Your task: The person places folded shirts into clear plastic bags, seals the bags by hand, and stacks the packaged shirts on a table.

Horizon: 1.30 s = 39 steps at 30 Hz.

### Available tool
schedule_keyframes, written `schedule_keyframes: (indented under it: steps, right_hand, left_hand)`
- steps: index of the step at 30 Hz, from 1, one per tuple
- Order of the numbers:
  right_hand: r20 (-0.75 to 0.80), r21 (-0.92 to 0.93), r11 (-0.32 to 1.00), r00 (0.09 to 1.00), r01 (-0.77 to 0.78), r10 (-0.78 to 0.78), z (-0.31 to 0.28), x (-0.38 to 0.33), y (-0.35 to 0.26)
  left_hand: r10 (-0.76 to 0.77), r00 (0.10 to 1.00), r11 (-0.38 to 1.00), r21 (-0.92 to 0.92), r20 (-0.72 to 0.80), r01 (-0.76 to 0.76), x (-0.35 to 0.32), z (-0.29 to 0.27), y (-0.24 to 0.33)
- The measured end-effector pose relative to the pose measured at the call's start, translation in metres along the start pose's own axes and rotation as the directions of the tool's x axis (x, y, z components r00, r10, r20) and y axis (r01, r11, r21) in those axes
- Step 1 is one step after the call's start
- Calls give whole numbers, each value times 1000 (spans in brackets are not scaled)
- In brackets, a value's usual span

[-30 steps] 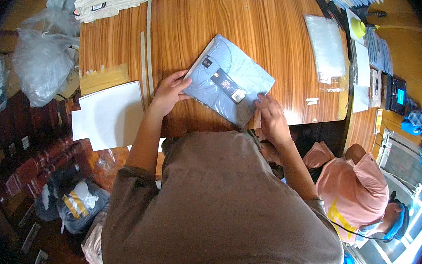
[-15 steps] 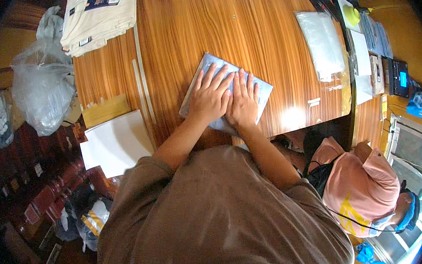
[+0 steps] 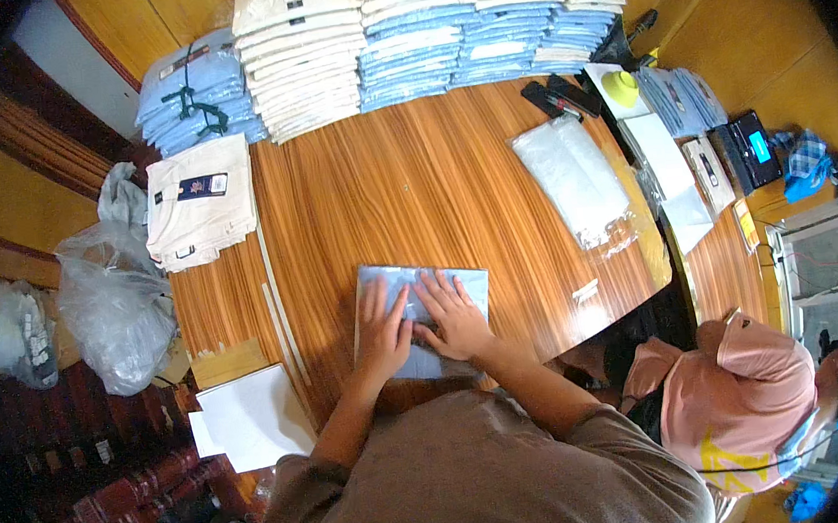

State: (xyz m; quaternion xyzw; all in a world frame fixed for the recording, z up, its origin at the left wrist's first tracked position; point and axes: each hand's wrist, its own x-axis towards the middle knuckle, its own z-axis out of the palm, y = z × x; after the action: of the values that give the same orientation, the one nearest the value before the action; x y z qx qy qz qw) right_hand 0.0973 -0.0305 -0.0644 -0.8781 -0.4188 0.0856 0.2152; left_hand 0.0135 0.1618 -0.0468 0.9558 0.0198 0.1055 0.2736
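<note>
A folded light-blue garment in a clear plastic bag [image 3: 424, 269] lies flat at the near edge of the wooden table [image 3: 363, 187]. My left hand [image 3: 382, 329] rests on its left half, fingers stretched out and a little blurred. On the right half lies my right hand [image 3: 454, 316], palm down with fingers spread. The two thumbs come close together over the middle of the bag. Neither hand grips anything. The bag's lower part is partly covered by my hands.
Tall stacks of bagged cream and blue garments [image 3: 409, 38] line the far edge. Folded cream trousers [image 3: 200, 203] lie at left, above white sheets [image 3: 253, 415]. At right are clear plastic bags [image 3: 572, 183] and a seated person in pink [image 3: 730, 394].
The view has tilted up, bringing the far stacks into sight. The bagged garment now sits straighter to the table edge, and my hands have moved slightly apart on it.
</note>
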Motion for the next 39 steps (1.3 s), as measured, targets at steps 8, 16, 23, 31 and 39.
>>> schedule_keyframes:
  steps: [8,16,23,31,39]
  right_hand:
    - [51,-40,989,989,142,-139,-54,-57,90]
    - [-59,93,991,995,92,-86,-92,-64,116]
    - [-120,-340,801,822,493,-557,-290,-21,44]
    - [-437,766,529,899,365,11,-290,9,126]
    - [-468,798,-41,661,601,587,-342,131,240]
  left_hand:
    - [-663,569,299,-525,486,797,-82,8,19]
    - [-555,786,596,-528,273,605,-15,-23,103]
    - [-114,912,840,528,394,-123,120,-150,290]
    - [-193,469,979,-198,-862,40,131,-49,196]
    - [-549,828,743,388,-116,546,54,121,132]
